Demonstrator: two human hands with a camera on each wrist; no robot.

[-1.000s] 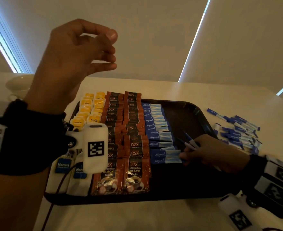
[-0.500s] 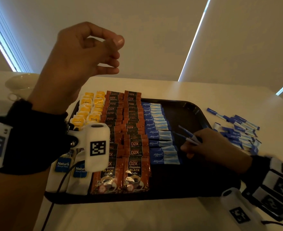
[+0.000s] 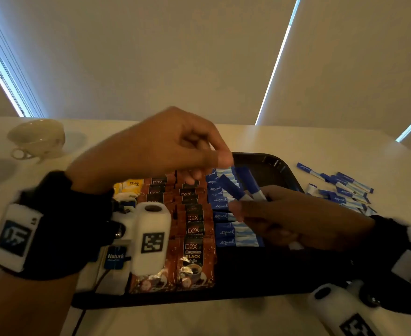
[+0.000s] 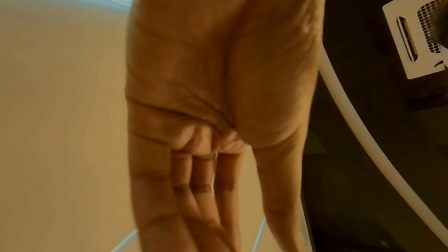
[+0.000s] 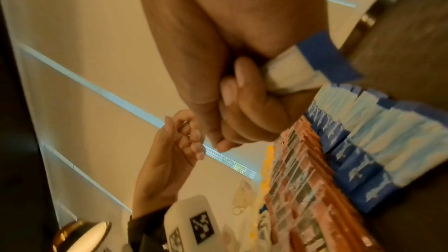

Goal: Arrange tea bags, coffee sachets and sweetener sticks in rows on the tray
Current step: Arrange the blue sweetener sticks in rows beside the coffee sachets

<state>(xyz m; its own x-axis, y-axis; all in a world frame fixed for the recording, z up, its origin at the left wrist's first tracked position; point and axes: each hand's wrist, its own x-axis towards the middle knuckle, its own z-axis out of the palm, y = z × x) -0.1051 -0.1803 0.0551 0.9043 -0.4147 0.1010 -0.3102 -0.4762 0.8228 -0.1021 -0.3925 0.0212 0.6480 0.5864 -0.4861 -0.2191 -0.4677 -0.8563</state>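
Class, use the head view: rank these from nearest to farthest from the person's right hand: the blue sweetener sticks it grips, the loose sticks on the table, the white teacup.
1. Gripped sweetener sticks: in the right hand, over the tray.
2. Loose sticks: on the table, right of the tray.
3. White teacup: far left, on its side.

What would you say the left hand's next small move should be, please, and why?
Probably pinch one of the sweetener sticks that the right hand holds up over the tray. The left hand hovers empty just above their blue ends, with thumb and fingers poised, and the stick row has room beside it.
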